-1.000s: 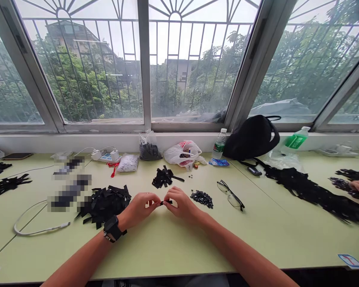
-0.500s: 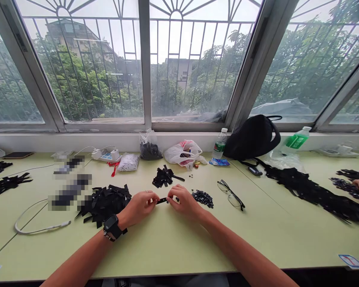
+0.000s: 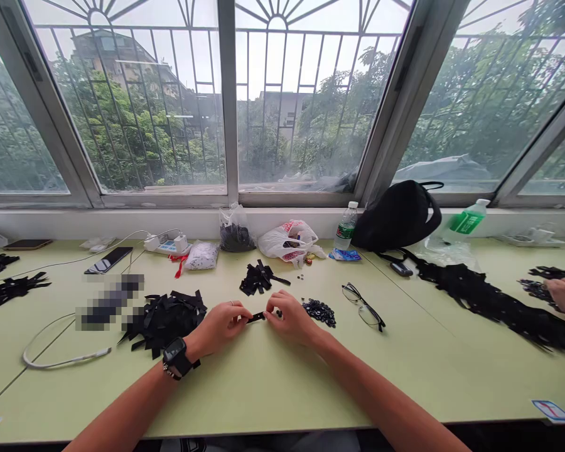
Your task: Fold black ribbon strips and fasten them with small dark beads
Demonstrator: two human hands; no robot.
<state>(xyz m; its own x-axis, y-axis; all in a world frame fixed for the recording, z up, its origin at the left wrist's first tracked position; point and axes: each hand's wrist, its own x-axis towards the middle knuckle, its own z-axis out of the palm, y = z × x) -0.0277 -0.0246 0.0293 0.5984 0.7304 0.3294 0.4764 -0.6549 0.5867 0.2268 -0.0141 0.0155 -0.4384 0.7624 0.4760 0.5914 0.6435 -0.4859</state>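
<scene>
Pale green surface below a barred window: left hand (image 3: 221,326) and right hand (image 3: 289,319), fingers closed, pinch between them a small black strip (image 3: 255,317), seemingly light and limp, best gripped at both ends, beside loose black strips (image 3: 167,317).

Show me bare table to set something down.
Bare table from the near edge up to the left hand and right hand pinching the strip, and between glasses and long black pile. Crowded: strip heap left, beads right.
</scene>
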